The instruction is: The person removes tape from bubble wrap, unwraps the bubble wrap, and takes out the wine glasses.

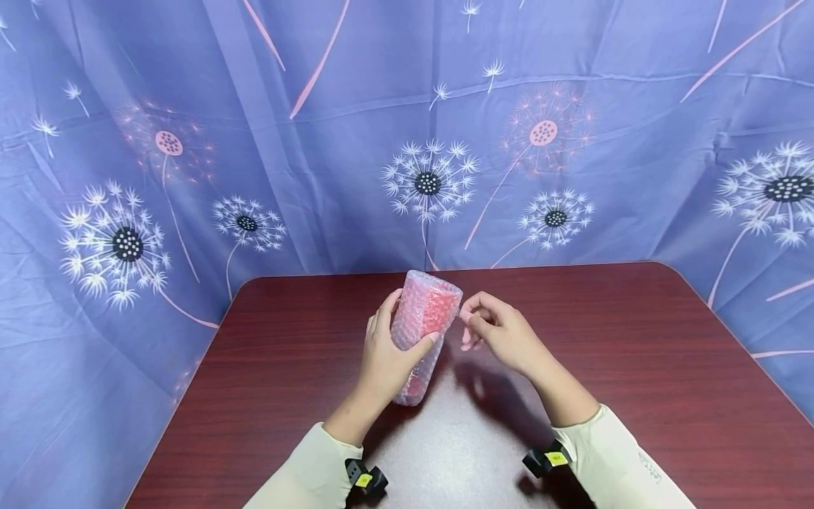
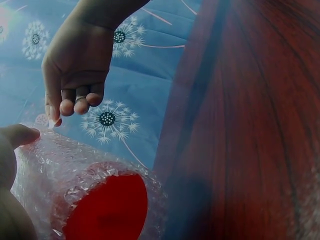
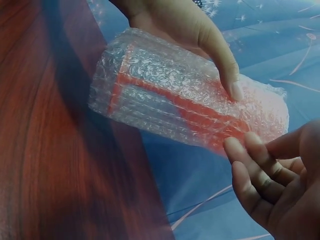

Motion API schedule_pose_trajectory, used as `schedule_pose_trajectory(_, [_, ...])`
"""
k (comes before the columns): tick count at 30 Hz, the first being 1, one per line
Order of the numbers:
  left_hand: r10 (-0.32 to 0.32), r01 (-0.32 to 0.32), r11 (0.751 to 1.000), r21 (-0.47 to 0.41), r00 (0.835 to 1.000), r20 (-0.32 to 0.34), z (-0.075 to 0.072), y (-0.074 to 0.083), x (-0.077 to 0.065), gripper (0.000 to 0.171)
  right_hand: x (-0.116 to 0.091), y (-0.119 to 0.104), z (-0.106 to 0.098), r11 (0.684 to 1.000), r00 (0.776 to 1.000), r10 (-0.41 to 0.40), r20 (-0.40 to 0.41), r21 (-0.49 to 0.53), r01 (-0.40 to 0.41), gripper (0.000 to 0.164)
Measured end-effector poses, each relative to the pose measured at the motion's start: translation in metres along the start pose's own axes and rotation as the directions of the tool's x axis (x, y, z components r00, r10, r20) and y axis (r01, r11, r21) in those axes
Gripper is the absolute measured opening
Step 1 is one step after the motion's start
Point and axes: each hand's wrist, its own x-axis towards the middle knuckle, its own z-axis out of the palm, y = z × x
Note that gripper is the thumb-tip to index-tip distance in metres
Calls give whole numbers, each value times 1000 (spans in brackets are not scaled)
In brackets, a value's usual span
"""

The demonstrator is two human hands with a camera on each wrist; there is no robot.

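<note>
A long bundle of clear bubble wrap [image 1: 416, 311] is held tilted above the table, with a red thing [image 2: 110, 210] showing through it. In the left wrist view the red thing has a flat, rounded end; its exact kind is hidden by the wrap. My left hand [image 1: 384, 360] grips the bundle from the left, the thumb lying across the front and the fingers behind. At the bundle's upper right edge, my right hand [image 1: 502, 332] pinches a bit of the wrap's edge between thumb and forefinger, its other fingers curled loosely.
Beneath both hands is a dark red wood-grain table [image 1: 286, 367], with a bright glare patch near its front. A blue-purple curtain [image 1: 343, 170] with dandelion prints hangs behind and beside it. A small black wrist camera [image 1: 540, 461] sits at the right sleeve.
</note>
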Motion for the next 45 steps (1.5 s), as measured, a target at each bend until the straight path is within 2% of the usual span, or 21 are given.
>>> schedule_pose_trajectory(8, [-6,6,1000,-25,1000,-15,1,-1,0,87,-1,-3,-1,1000,1000,26,11,18,-26,9])
schedule_pose_trajectory(15, [-19,20,999,-50,1000,14,2,-2,0,88,0,-1,0,997,998,47,32,67,-49,15])
schedule_pose_trajectory(23, [-24,27,998,-64,998,50,2,-1,-2,88,1,0,0,999,999,37,3,9,-37,24])
schedule_pose_trajectory(31, [-15,18,999,-41,997,76,2,-1,-2,90,2,4,2,999,999,46,16,-21,-46,23])
schedule_pose_trajectory(38, [-10,12,1000,-19,992,125,4,-5,-1,91,1,3,3,997,997,62,40,-51,-60,18])
schedule_pose_trajectory(45, [0,1,1000,-14,993,118,4,-3,-2,90,1,4,3,994,997,61,38,-91,-57,20])
